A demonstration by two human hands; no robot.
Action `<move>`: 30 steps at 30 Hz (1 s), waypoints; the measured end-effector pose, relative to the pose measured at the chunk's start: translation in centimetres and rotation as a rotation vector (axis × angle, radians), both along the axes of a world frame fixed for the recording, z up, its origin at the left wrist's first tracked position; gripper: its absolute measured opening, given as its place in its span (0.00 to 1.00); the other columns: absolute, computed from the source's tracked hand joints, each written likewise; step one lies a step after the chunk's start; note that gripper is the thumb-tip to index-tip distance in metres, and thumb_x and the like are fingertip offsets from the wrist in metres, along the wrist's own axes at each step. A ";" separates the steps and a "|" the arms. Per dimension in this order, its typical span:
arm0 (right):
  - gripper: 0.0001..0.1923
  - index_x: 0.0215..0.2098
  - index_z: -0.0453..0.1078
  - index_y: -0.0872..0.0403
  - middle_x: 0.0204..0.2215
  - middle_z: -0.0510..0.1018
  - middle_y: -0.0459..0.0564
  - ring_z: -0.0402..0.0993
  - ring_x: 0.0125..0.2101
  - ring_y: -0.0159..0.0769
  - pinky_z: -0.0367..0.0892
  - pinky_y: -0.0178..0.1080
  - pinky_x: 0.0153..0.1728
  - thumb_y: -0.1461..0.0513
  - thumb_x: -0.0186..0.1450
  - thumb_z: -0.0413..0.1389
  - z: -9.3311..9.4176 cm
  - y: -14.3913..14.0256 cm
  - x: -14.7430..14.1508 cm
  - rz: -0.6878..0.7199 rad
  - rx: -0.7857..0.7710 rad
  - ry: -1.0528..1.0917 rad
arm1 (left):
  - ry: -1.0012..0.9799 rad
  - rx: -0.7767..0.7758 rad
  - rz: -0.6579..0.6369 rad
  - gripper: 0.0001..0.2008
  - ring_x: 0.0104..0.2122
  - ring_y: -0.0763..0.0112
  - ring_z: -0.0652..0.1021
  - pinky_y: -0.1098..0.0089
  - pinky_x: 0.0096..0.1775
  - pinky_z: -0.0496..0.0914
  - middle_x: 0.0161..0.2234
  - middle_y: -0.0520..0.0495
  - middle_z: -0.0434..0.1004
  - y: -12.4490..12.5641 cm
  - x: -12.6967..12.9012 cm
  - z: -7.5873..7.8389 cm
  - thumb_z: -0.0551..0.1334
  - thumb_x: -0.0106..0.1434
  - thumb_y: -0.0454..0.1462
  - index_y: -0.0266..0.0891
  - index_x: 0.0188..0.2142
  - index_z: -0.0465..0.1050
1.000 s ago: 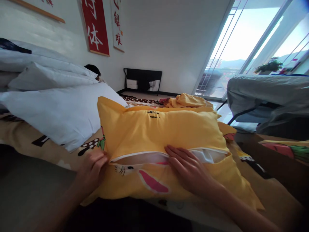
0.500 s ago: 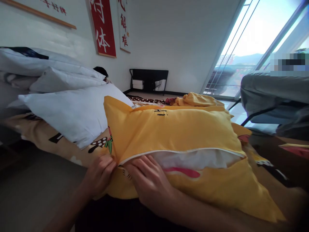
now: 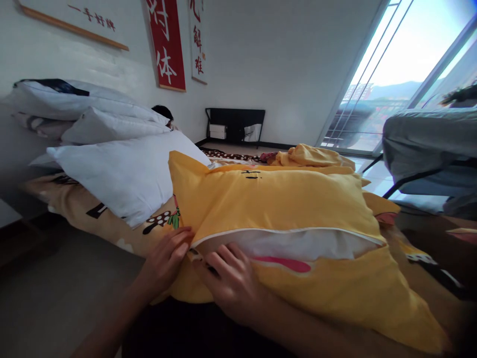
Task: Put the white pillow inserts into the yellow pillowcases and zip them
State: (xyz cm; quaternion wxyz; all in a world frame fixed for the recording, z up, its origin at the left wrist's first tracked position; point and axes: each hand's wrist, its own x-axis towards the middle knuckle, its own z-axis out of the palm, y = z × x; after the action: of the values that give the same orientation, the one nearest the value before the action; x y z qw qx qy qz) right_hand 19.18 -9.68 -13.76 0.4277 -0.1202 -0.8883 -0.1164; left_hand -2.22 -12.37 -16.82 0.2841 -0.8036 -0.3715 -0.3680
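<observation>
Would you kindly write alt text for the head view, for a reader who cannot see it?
Two bare hands, left hand and right hand, meet at the left end of the gaping opening of a yellow pillowcase, where the white pillow inside shows. It lies on a patterned bed beside a white pillow.

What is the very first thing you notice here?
A big yellow pillow fills the middle of the bed, its near edge gaping so the white filling shows. Both hands, the left hand and the right hand, meet at the opening's left end. Behind it lie white pillows.
</observation>
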 end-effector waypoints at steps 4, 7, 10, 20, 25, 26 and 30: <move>0.06 0.38 0.72 0.56 0.32 0.72 0.49 0.62 0.34 0.36 0.56 0.41 0.34 0.66 0.65 0.52 0.3 0.1 -0.3 -0.014 -0.091 0.022 | -0.026 0.014 -0.026 0.16 0.55 0.63 0.70 0.62 0.55 0.68 0.50 0.35 0.72 0.0 0.1 0.0 0.55 0.63 0.22 0.31 0.50 0.65; 0.05 0.36 0.72 0.54 0.32 0.73 0.48 0.64 0.36 0.35 0.58 0.40 0.37 0.63 0.66 0.53 0.7 -0.1 -0.5 0.000 -0.194 0.034 | -0.015 0.028 -0.020 0.17 0.54 0.65 0.71 0.65 0.55 0.68 0.48 0.36 0.73 -0.2 0.0 0.0 0.54 0.63 0.22 0.31 0.51 0.65; 0.06 0.37 0.71 0.54 0.28 0.73 0.46 0.65 0.34 0.34 0.59 0.40 0.38 0.65 0.67 0.52 0.7 0.0 -0.7 0.020 -0.214 0.052 | -0.029 0.035 -0.008 0.17 0.52 0.65 0.71 0.64 0.54 0.68 0.46 0.37 0.74 -0.4 -0.1 0.0 0.55 0.63 0.23 0.32 0.51 0.66; 0.07 0.34 0.71 0.54 0.34 0.73 0.48 0.65 0.38 0.34 0.62 0.39 0.42 0.68 0.65 0.52 1.2 0.4 -1.6 -0.028 -0.228 0.184 | -0.121 0.008 -0.018 0.16 0.47 0.68 0.74 0.66 0.50 0.70 0.42 0.40 0.75 -0.6 0.2 0.4 0.56 0.62 0.23 0.35 0.48 0.66; 0.08 0.36 0.71 0.56 0.32 0.74 0.49 0.65 0.37 0.34 0.63 0.40 0.41 0.67 0.68 0.50 1.0 0.5 -2.4 0.009 -0.255 0.175 | -0.148 -0.037 0.021 0.11 0.45 0.70 0.76 0.69 0.48 0.71 0.41 0.41 0.75 -0.7 0.1 0.0 0.55 0.63 0.24 0.37 0.42 0.65; 0.08 0.35 0.71 0.56 0.32 0.74 0.49 0.65 0.37 0.35 0.63 0.40 0.41 0.67 0.68 0.50 0.9 0.6 -2.6 0.003 -0.241 0.168 | -0.156 -0.048 0.034 0.09 0.44 0.71 0.76 0.70 0.48 0.72 0.41 0.42 0.75 -0.7 0.1 -0.1 0.54 0.63 0.25 0.37 0.40 0.65; 0.07 0.34 0.71 0.57 0.31 0.74 0.50 0.65 0.36 0.36 0.62 0.41 0.40 0.67 0.67 0.52 0.8 0.8 -3.0 -0.052 -0.166 0.130 | -0.161 -0.069 0.065 0.07 0.44 0.72 0.75 0.70 0.46 0.72 0.40 0.42 0.75 -0.7 0.1 -0.4 0.53 0.65 0.26 0.37 0.38 0.64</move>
State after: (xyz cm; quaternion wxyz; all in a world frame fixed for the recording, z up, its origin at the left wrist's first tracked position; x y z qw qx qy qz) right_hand 16.22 -8.90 -12.99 0.4697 -0.1855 -0.8619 -0.0453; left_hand -2.11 -13.09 -17.18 0.2373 -0.7683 -0.4315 -0.4091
